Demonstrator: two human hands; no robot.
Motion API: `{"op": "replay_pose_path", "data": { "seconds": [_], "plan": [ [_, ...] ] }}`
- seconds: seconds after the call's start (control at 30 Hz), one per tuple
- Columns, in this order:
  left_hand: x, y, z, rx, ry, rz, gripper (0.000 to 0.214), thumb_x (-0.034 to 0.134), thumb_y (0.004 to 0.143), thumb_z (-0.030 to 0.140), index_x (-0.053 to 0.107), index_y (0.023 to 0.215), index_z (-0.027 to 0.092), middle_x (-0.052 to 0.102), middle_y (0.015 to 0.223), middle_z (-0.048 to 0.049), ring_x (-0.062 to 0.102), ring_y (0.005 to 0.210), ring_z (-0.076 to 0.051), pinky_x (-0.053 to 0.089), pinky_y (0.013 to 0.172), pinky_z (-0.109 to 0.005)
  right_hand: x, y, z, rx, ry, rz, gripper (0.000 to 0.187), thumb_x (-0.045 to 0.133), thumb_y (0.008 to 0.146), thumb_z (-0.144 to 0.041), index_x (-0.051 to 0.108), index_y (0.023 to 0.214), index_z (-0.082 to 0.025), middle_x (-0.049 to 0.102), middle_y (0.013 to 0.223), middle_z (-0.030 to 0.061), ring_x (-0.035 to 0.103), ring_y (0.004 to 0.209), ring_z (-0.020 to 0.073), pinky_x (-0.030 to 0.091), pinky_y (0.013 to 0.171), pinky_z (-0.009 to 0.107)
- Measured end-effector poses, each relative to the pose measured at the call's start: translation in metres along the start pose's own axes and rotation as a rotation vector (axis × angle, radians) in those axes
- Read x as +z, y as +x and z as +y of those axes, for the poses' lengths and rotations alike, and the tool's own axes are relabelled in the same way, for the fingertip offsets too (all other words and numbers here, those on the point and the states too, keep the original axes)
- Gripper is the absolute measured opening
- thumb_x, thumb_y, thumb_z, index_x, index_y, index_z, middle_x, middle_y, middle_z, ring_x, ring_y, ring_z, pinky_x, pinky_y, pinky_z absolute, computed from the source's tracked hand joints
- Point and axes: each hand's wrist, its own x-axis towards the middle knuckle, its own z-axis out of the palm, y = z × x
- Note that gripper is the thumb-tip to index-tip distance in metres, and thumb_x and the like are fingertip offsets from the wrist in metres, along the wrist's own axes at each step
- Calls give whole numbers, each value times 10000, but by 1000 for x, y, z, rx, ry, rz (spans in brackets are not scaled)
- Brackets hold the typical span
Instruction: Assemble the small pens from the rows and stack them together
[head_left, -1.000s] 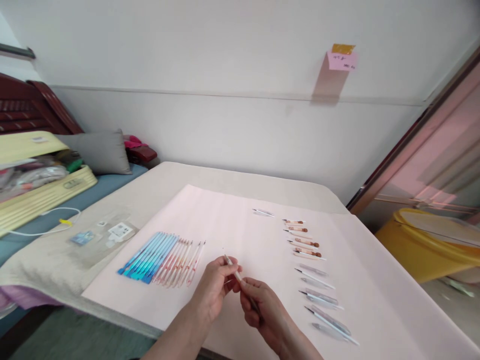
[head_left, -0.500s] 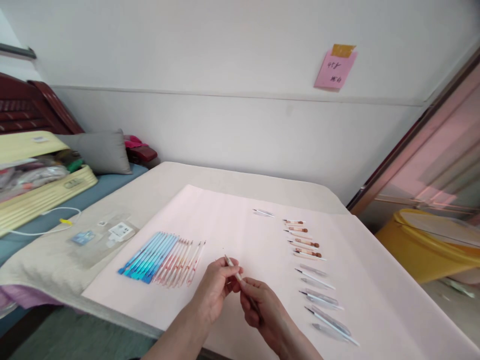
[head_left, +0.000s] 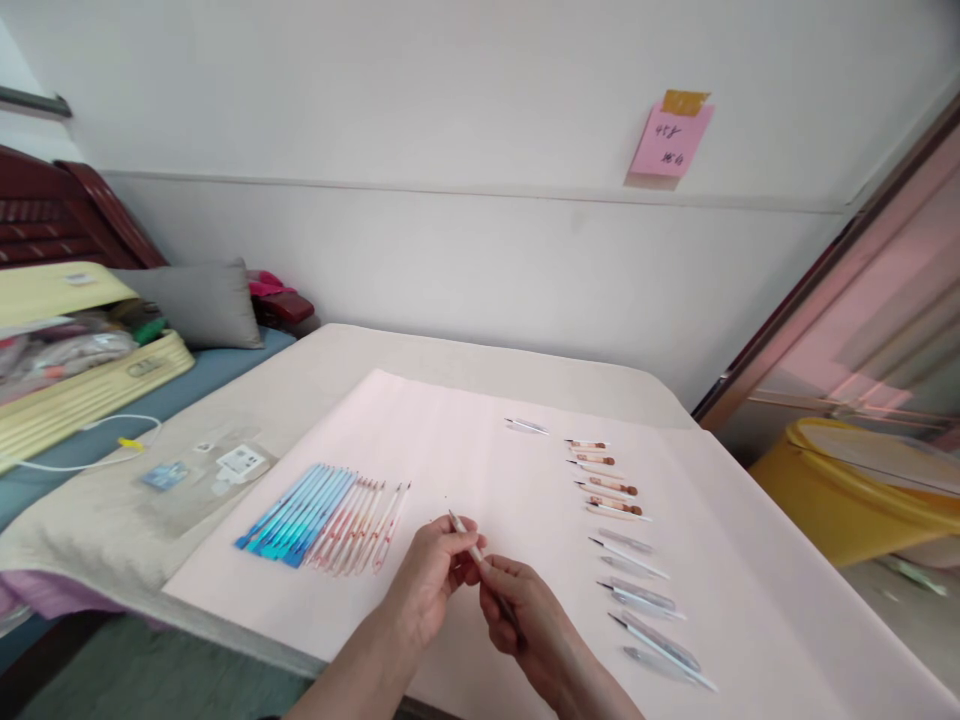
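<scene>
Both hands hold one thin pen refill low over the pale pink sheet. My left hand pinches its upper end, whose tip points up and left. My right hand is closed round its lower part, and the dark end shows below the fingers. To the left lies a tight row of blue pens and pink pens. At the right lie brown-capped pen parts and clear pen parts with refills.
The sheet covers a beige table. A clear packet with labels lies at the table's left. Beyond are a bed with a grey pillow and a yellow box. A yellow tub stands on the right. A pink note hangs on the wall.
The hands and the refill have hardly moved. The pink note on the wall has dropped from flipped up to hanging flat.
</scene>
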Motion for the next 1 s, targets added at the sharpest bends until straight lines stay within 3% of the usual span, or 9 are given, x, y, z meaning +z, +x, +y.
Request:
{"op": "replay_pose_path", "data": {
  "seconds": [1.0],
  "plan": [
    [1, -3, 1, 0, -9, 18, 178, 635, 641, 179, 569, 801, 135, 617, 773, -69, 523, 585, -105, 378, 577, -248, 2, -1, -1, -12, -44, 18, 284, 579, 748, -435, 516, 716, -160, 449, 484, -67, 236, 315, 12, 63, 375, 227]
  ]
}}
